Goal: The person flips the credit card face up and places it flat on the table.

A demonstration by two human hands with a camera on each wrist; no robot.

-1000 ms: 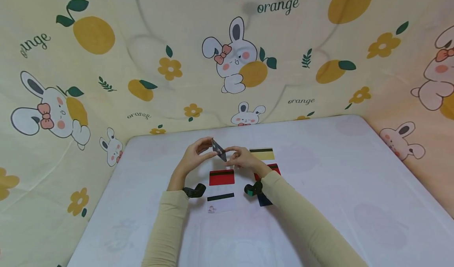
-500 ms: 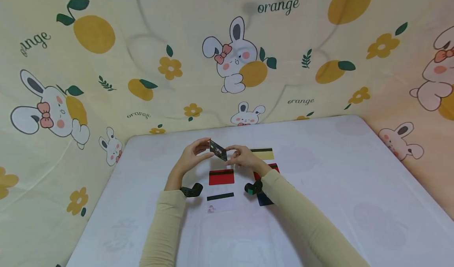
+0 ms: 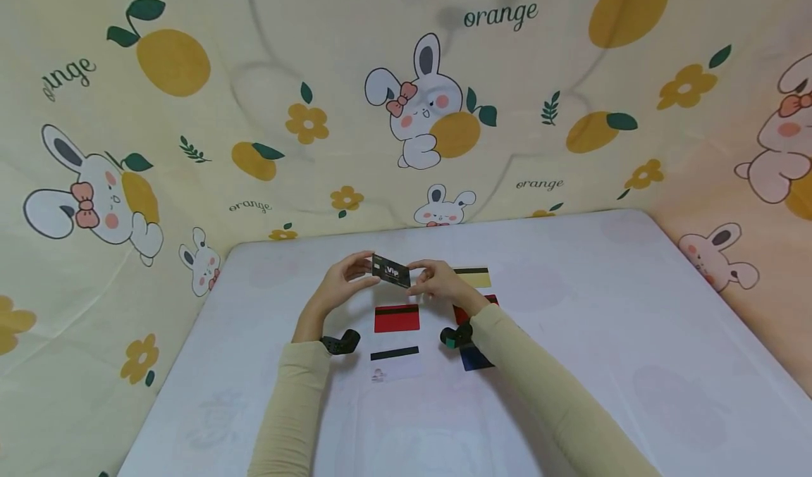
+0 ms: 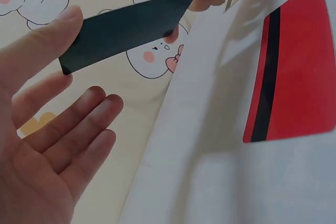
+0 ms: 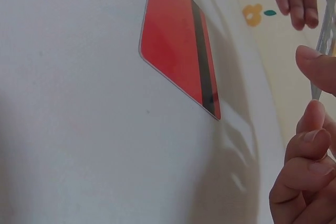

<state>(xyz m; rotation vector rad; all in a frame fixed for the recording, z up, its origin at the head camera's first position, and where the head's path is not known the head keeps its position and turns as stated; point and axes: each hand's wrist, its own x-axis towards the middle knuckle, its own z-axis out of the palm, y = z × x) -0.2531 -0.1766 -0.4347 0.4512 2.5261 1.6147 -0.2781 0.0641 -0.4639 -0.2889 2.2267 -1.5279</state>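
Note:
A black card [image 3: 391, 271] marked "Vip" is held up above the table between both hands, its printed face turned toward the head camera. The left hand [image 3: 341, 280] pinches its left end between thumb and index finger; the other fingers are spread in the left wrist view. At the opposite end the right hand [image 3: 440, 281] pinches the card, its remaining fingers curled. In the left wrist view the black card [image 4: 123, 32] shows a plain dark side. Below the hands lies a red card [image 3: 396, 318] with a black stripe, also the red card [image 5: 176, 43] in the right wrist view.
On the white table [image 3: 571, 336] a gold card [image 3: 474, 277] lies beyond the right hand. Another red card [image 3: 461, 315] and a dark blue card [image 3: 476, 358] are partly covered by the right arm. A white card [image 3: 395, 368] with a black stripe lies nearest the front.
The black card has turned from nearly edge-on to face the head camera, so its "Vip" print shows. The left hand has shifted slightly left; the right hand has hardly moved.

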